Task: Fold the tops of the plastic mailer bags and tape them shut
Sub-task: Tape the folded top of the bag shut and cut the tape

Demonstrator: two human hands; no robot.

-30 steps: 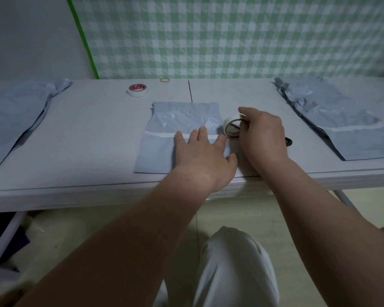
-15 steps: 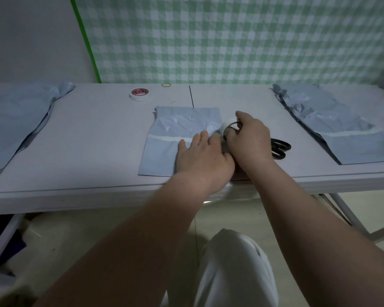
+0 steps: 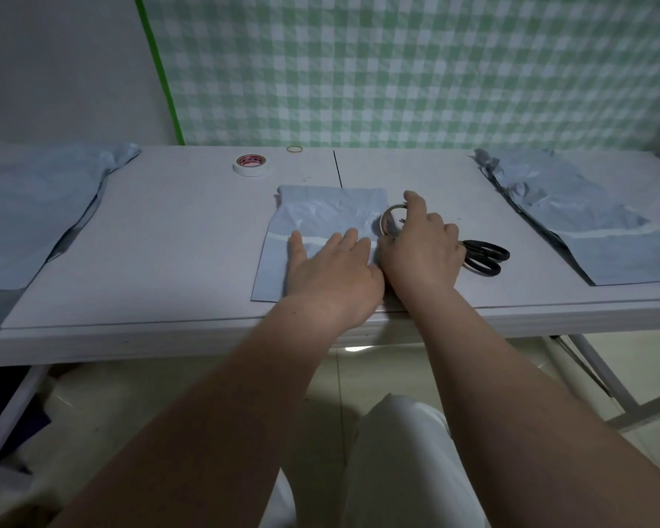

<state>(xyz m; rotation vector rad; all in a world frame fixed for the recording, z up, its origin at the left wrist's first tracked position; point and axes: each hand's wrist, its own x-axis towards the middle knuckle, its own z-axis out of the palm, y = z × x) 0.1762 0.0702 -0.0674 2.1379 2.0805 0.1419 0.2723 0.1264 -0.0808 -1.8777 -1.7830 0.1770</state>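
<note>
Person, seen from the head down: left hand (image 3: 332,276) and right hand (image 3: 422,249) on bare forearms (image 3: 214,413), both uncovered right to the lower edge of view. Trousers (image 3: 404,470): white, plain, smooth cloth, one knee showing between the arms.

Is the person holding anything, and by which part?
The right hand grips a tape roll by its rim. The left hand holds nothing; it lies flat on the bag.

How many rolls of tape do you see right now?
2: a white roll with a red label at the back, and a thin roll gripped by the right hand.
</note>
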